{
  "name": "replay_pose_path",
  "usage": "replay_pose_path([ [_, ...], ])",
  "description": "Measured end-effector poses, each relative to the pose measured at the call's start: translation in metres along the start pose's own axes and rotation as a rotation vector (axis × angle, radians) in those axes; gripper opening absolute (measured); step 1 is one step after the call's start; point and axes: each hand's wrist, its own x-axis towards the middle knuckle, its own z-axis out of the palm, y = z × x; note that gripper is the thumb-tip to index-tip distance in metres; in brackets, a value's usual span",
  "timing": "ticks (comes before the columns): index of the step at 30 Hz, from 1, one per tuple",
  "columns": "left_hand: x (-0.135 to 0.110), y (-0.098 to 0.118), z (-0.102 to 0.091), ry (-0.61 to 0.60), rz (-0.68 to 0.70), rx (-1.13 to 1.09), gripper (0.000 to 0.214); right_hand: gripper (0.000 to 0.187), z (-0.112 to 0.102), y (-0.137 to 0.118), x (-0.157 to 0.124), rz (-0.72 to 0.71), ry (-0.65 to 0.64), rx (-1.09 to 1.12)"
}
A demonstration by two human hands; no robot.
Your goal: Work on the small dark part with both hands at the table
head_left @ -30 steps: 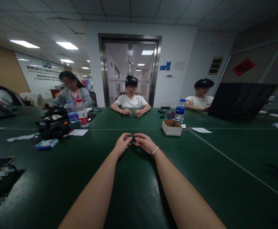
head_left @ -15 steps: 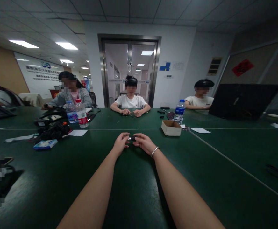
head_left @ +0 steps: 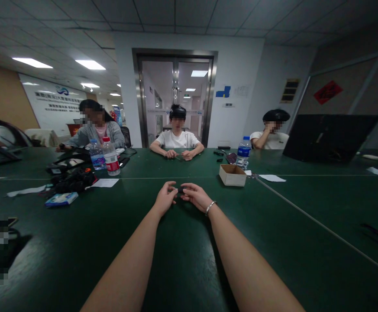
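Between my two hands is a small dark tube (head_left: 180, 190), short and held level above the green table (head_left: 182, 247). My left hand (head_left: 166, 198) pinches its left end with thumb and fingers. On the other side, my right hand (head_left: 198, 197) grips the right end, fingertips closed round it. The fingers cover most of the tube, so its exact kind cannot be made out. A silver bracelet (head_left: 210, 208) circles my right wrist.
An open cardboard box (head_left: 232, 175) stands right of my hands, a water bottle (head_left: 243, 154) behind it. At left are two bottles, black gear (head_left: 73, 178) and a blue-white packet (head_left: 61, 199). Several people sit around the table; a black monitor (head_left: 330, 138) stands at right.
The silver part that showed on the tube beside my left fingers is no longer visible; only dark surface shows. The person at right has raised a hand to the face.
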Motion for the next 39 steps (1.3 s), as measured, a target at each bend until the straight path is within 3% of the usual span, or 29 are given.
replay_pose_path([
  [7,-0.002,0.003,0.001,0.006,-0.018,0.023,0.030,0.020,0.001,-0.001,0.000,0.006,0.003,-0.011],
  [12,-0.001,-0.001,0.000,-0.005,0.030,0.040,0.035,0.020,0.001,0.000,0.000,0.007,0.007,0.000],
  [16,0.001,-0.006,-0.001,-0.004,0.068,0.067,0.027,0.020,0.001,-0.001,-0.001,0.008,0.002,0.002],
  [20,0.001,-0.006,-0.001,-0.019,0.029,0.082,0.028,0.020,0.002,-0.002,-0.001,0.017,0.001,0.008],
  [30,0.001,-0.007,-0.002,-0.065,0.044,-0.032,0.024,0.019,0.001,-0.002,0.000,0.012,0.022,0.015],
  [39,0.001,-0.007,0.001,0.045,-0.007,0.096,0.033,0.022,0.002,-0.002,0.000,0.035,0.026,-0.001],
])
